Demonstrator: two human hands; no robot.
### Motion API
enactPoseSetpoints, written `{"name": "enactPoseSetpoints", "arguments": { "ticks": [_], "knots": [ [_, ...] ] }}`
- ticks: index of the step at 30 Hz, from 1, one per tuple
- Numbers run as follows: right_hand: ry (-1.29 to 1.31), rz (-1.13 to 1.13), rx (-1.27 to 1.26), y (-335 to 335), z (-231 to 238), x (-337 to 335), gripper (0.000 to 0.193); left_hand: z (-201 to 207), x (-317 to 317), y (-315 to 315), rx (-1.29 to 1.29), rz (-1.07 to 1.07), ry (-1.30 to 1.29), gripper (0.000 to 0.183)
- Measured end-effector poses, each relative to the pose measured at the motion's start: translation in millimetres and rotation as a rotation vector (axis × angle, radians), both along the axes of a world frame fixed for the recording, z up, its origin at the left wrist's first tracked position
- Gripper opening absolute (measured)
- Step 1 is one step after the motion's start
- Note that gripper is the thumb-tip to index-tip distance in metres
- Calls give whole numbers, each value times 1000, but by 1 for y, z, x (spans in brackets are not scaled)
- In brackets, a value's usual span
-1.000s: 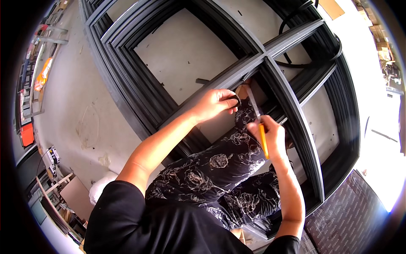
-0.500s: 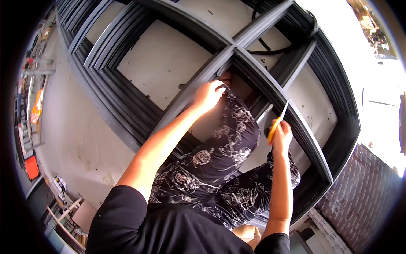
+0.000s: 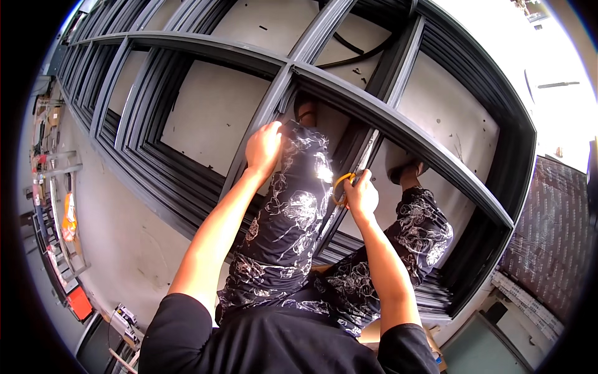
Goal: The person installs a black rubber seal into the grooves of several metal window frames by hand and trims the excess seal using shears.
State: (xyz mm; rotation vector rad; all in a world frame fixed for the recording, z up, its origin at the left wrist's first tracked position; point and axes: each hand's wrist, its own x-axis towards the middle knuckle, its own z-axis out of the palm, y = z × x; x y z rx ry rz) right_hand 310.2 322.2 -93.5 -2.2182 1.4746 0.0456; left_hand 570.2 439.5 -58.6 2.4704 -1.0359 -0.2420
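My right hand (image 3: pixel 362 198) is closed around a pair of scissors (image 3: pixel 341 179) with yellow handles, held over the opening between my legs. The blades are hard to separate from a pale bar behind them. Beside my left knee, my left hand (image 3: pixel 264 148) is closed at the inner edge of a dark grey frame (image 3: pixel 408 121). What its fingers pinch there, if anything, is hidden. The frame is the top one of a stack divided by crossbars, and my legs in black flowered trousers (image 3: pixel 299 209) reach down inside one opening.
A black flexible strip (image 3: pixel 355 60) curves across a far opening. Shelving with an orange bag (image 3: pixel 68 217) and a red box (image 3: pixel 79 303) lines the left wall. At right lies a dark brown printed sheet (image 3: pixel 548 218), beside pale wrapped lengths (image 3: pixel 526 303).
My right hand has drawn left and inward with the scissors, away from the right crossbar. My left hand has shifted left and slightly down in view. The view has turned, showing both feet.
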Motion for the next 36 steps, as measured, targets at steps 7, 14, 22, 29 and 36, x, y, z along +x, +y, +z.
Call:
{"name": "enactPoseSetpoints", "arguments": {
  "ticks": [7,14,22,29,36],
  "knots": [
    [-18,33,3,2,0,-2,63,8,0,2,-19,24,-97,27],
    [74,-17,119,1,27,9,67,16,12,17,-83,57,-294,27],
    [101,16,78,-9,29,2,72,11,22,29,-35,146,-240,51],
    [111,86,-44,-5,32,4,74,7,17,24,-87,141,-224,50],
    [44,66,-84,-7,41,12,62,2,16,0,-141,55,-229,23]
  ]
}}
